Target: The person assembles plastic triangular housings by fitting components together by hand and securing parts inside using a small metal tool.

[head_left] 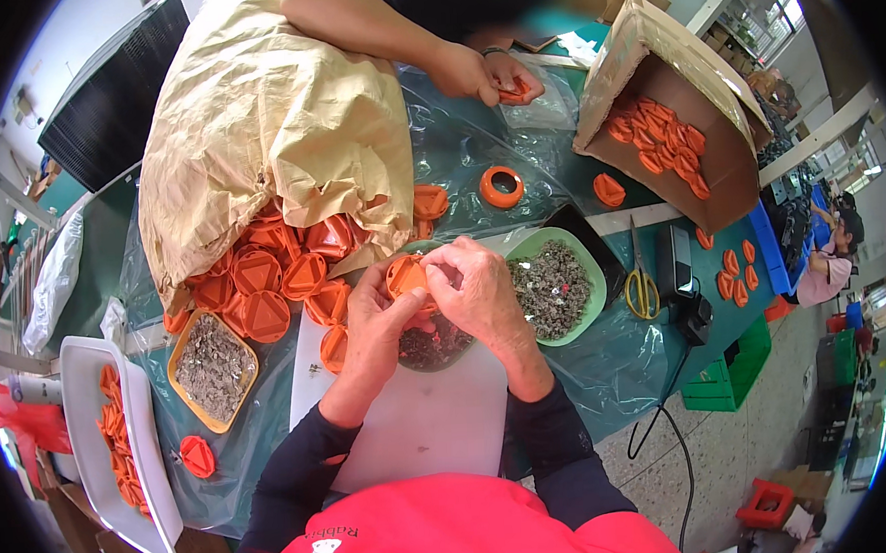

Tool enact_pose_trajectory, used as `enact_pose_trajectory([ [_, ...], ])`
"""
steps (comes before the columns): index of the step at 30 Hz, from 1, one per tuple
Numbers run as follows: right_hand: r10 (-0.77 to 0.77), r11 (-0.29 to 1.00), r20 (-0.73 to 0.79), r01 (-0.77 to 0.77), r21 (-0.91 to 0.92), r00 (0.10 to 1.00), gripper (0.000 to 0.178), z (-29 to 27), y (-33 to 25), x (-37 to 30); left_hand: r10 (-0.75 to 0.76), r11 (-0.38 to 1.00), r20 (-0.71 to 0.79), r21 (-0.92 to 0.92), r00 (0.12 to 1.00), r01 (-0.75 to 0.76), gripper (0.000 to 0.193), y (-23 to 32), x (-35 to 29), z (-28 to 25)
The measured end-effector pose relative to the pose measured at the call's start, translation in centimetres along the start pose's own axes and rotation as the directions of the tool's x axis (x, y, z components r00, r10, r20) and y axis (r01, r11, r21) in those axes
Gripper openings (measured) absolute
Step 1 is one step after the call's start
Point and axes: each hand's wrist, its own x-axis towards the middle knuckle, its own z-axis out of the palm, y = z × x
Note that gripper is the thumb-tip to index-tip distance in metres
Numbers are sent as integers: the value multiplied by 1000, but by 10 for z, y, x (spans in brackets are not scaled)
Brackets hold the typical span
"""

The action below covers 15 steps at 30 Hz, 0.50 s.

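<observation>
My left hand (373,308) holds an orange round plastic part (404,275) upright over the work area. The fingers of my right hand (479,293) are pinched together at the part's right edge; anything small between them is hidden. Beneath my hands is a bowl of small dark metal pieces (435,347), partly covered by them. To its right stands a pale green bowl (597,278) full of small grey metal pieces. A yellow dish (220,425) with similar pieces lies at left. A white board (425,418) lies in front of me.
A large tan sack (274,115) spills orange round parts (260,273) at far left. A white tub (158,472) and a cardboard box (612,67) hold orange pieces. Scissors (642,291) lie at right. Across the table, another person's hands (483,74) hold an orange piece.
</observation>
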Motion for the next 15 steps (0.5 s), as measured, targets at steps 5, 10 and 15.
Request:
enact_pose_trajectory([
  [5, 6, 1000, -4, -6, -14, 1000, 10, -2, 0, 3, 10, 1000, 4, -18, 1000, -10, 47, 3, 3, 3],
  [10, -8, 999, -6, 8, -34, 1000, 10, 0, -3, 4, 8, 999, -5, -54, 1000, -8, 48, 6, 3, 1],
  [15, 15, 1000, -3, -15, -20, 1000, 9, -2, -5, 0, -9, 1000, 30, 2, 999, 9, 47, 0, 1, -3],
])
